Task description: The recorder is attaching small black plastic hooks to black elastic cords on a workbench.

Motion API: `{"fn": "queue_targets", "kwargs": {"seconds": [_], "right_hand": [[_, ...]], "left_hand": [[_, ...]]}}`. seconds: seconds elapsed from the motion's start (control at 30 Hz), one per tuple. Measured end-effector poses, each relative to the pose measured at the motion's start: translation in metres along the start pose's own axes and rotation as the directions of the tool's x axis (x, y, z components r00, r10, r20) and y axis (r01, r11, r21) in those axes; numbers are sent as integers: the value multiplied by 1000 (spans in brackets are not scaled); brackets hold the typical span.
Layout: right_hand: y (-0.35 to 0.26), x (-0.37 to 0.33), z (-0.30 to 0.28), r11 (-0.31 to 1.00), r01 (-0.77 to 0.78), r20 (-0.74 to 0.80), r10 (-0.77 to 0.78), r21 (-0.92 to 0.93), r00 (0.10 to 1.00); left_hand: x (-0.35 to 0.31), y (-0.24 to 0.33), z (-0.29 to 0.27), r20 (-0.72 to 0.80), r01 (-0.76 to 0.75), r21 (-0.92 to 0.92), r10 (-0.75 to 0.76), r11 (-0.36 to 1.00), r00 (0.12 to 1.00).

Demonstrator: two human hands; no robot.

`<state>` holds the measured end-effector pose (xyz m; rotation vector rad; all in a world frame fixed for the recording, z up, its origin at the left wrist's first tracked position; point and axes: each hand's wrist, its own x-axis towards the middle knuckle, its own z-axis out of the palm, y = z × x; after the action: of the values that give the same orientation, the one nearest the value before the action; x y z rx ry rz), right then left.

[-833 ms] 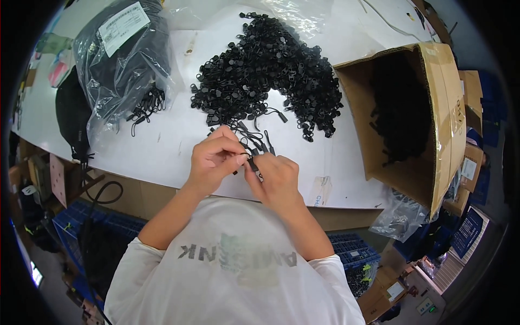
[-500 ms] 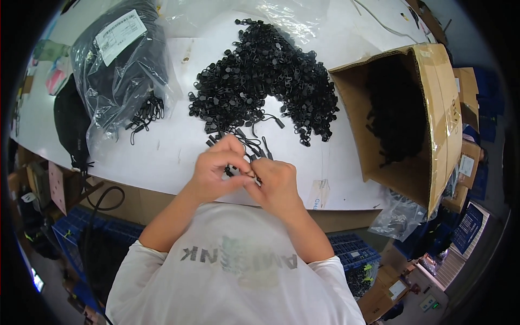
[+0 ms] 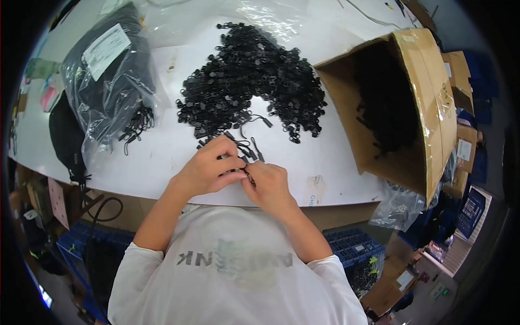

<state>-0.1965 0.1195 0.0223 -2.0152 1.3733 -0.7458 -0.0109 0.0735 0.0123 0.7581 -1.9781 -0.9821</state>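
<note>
My left hand [image 3: 212, 168] and my right hand [image 3: 269, 185] meet just over the near part of the white table, fingertips almost touching. Both are closed in a pinch on a small black piece, mostly hidden by the fingers, so its kind does not show. Just beyond my fingers lie several black cord pulls [image 3: 257, 147], looped cords with a tubular end. One more cord pull [image 3: 267, 123] lies apart, farther off to the right. Behind them spreads a large arch-shaped heap of small black plastic pieces with rings [image 3: 254, 65].
On the left stands a clear plastic bag [image 3: 111, 70] of dark material, with a bunch of cord pulls [image 3: 140, 122] beside it and a black pouch [image 3: 65, 138]. An open cardboard box [image 3: 441, 108] lies tipped on the right, dark contents inside. Blue crates [image 3: 352, 246] sit below the table edge.
The whole view has shifted slightly, with the table things now a little further left. My hands stay together; the left fingers have moved a little around the small piece.
</note>
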Motion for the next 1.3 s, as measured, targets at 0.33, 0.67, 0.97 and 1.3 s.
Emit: {"fn": "queue_targets", "kwargs": {"seconds": [0.33, 0.67, 0.97, 1.3], "right_hand": [[4, 7, 0, 957, 287, 91, -282, -46, 955], [5, 40, -17, 882, 43, 329, -220, 469, 918], [113, 28, -114, 247, 456, -463, 760, 855, 456], [46, 24, -22, 291, -220, -73, 739, 931, 670]], "left_hand": [[1, -10, -38, 101, -47, 244, 22, 969, 995], [-37, -30, -76, -232, 236, 220, -184, 947, 955], [-33, -32, -51, -415, 632, 417, -482, 652, 771], [-14, -29, -50, -254, 528, 548, -473, 649, 844]]}}
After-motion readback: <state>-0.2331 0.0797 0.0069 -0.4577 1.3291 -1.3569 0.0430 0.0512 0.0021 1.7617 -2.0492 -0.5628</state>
